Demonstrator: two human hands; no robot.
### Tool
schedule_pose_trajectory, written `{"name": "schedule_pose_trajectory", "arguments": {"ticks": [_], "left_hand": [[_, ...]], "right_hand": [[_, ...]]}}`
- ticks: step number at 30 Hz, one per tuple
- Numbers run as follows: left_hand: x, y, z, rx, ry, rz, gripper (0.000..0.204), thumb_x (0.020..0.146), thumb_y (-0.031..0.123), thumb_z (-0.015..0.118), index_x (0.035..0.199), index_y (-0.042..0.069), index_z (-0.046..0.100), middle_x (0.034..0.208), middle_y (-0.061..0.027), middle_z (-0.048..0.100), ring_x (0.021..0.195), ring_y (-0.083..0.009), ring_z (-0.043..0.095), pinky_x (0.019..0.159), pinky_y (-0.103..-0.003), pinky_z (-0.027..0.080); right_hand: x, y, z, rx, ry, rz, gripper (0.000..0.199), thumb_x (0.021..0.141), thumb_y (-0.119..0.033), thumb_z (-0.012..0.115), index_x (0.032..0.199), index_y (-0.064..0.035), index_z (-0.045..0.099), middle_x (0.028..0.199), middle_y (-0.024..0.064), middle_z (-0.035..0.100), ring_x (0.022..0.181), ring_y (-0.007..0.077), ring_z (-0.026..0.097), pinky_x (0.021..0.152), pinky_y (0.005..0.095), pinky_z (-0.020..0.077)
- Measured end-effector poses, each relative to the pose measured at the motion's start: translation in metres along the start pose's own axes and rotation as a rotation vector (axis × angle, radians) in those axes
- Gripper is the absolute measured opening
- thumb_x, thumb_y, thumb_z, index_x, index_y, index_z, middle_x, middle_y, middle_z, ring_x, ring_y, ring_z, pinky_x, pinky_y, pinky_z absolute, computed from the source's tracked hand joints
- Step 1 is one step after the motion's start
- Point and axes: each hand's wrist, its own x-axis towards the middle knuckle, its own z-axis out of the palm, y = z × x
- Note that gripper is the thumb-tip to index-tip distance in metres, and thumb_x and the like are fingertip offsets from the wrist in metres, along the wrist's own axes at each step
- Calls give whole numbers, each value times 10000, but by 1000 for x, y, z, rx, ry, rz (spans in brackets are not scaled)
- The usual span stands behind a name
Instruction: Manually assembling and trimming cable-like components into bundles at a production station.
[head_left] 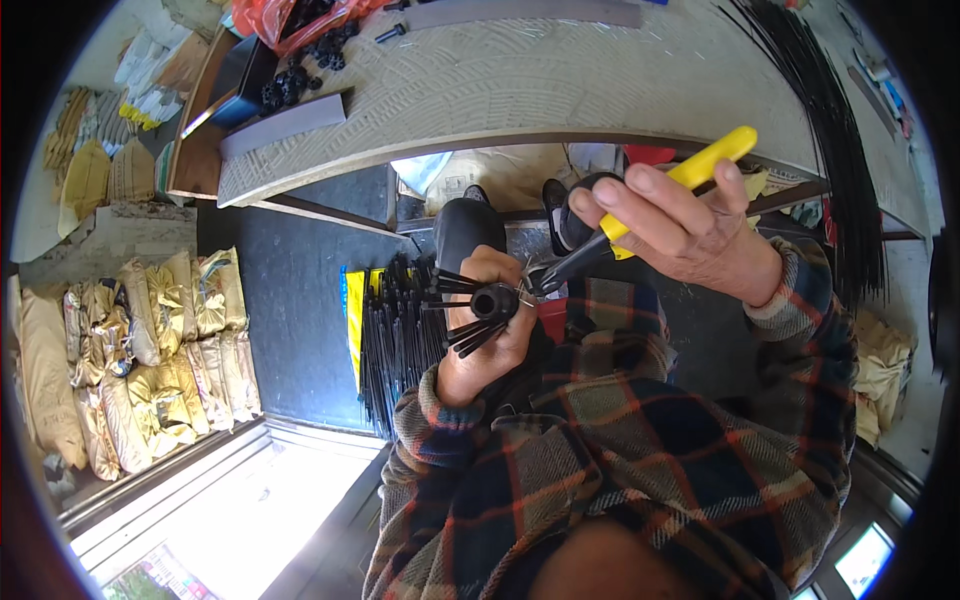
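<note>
My left hand point(486, 360) is closed round what looks like an umbrella frame point(492, 300): a black round hub with a hollow middle and several thin black ribs fanning out to the left. Thin bright wire point(526, 290) shows beside the hub. My right hand point(690, 228) holds pliers point(705, 168) with yellow handles, the upper one slanting up to the right. Their dark jaws are at the wire, right next to the hub; whether they grip it I cannot tell. The lower handle is mostly hidden by my fingers.
A bundle of black ribs point(400, 335) stands left of my legs. Ahead is a workbench point(560, 85) with small black parts point(290, 85) and a grey strip point(285, 125). Long black rods point(835, 150) hang over its right side. Brown wrapped packages point(150, 350) lie stacked at left.
</note>
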Motion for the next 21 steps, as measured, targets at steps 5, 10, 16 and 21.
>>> {"name": "schedule_pose_trajectory", "arguments": {"ticks": [5, 10, 16, 21], "left_hand": [[-2, 2, -5, -77, 32, -114, 211, 708, -75, 552, 859, 27, 446, 790, -99, 478, 676, -208, 487, 596, -305, 410], [1, 1, -8, -12, 46, 0, 216, 707, -76, 549, 866, 33, 450, 802, -96, 477, 691, -210, 487, 608, -306, 406], [0, -3, -14, -11, 25, -16, 246, 698, -84, 550, 878, 29, 425, 833, -106, 478, 703, -186, 472, 619, -291, 394], [-4, -12, -10, 9, 75, 23, 235, 687, -91, 542, 870, 22, 447, 833, -111, 471, 726, -227, 485, 630, -308, 397]], "right_hand": [[6, 1, -6, -97, -26, -65, 346, 831, -332, 549, 1167, -260, 517, 1248, -49, 334, 1231, 134, 320, 1067, 542, 131], [3, -12, 4, -38, -5, -29, 411, 785, -392, 584, 1153, -226, 508, 1245, -45, 320, 1240, 130, 298, 1067, 558, 104], [8, -5, 10, -137, 56, -126, 313, 794, -330, 568, 1085, -223, 523, 1220, -43, 332, 1223, 107, 310, 1064, 570, 93], [4, -25, 18, -35, 66, -35, 309, 797, -285, 574, 1081, -172, 524, 1207, -46, 356, 1207, 119, 337, 1062, 545, 128]]}}
